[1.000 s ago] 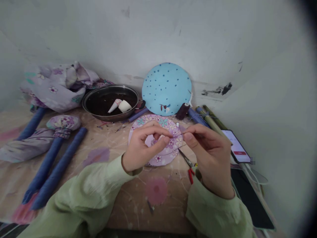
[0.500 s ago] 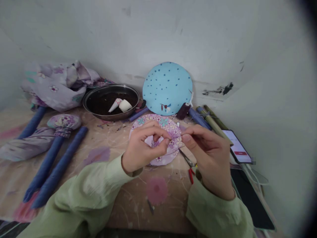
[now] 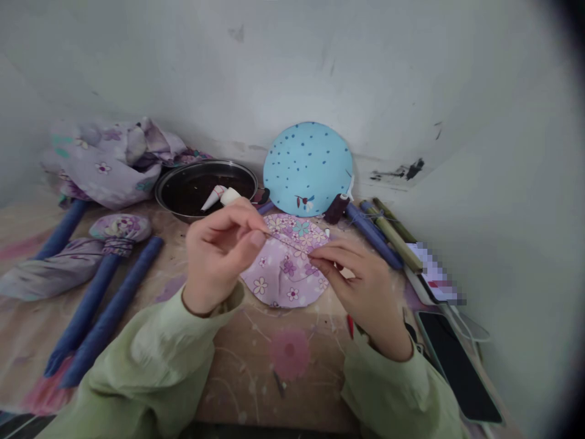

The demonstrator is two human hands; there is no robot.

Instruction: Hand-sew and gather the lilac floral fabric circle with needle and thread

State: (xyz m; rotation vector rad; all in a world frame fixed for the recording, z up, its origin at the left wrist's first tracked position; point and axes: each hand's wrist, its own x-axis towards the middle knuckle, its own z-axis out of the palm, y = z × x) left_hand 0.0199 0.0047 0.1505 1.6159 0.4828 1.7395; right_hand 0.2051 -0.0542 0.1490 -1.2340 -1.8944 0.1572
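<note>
A thin dark thread (image 3: 289, 243) stretches between my two hands. My left hand (image 3: 223, 259) pinches one end between thumb and forefinger. At the other end, my right hand (image 3: 359, 286) is closed in a pinch on the thread; whether a needle is among the fingers, I cannot tell. Below and behind the thread lies a round piece of purple floral fabric (image 3: 283, 289), flat on the table, with a line running across it. A dark spool of thread (image 3: 337, 209) stands beyond it. Only a red handle (image 3: 350, 326) of the scissors shows beside my right wrist.
A blue dotted disc (image 3: 308, 164) leans on the wall. Left of it sits a metal pan (image 3: 205, 164) holding white items. Blue rolls (image 3: 112, 311) and floral cloth (image 3: 107, 161) lie at left. More rolls, a lit phone, a dark phone (image 3: 459, 366) and a cable are at right.
My hands have moved apart, the left one going left and up, the right one slightly left and down. A longer length of thread now spans between them, and more of the fabric shows.
</note>
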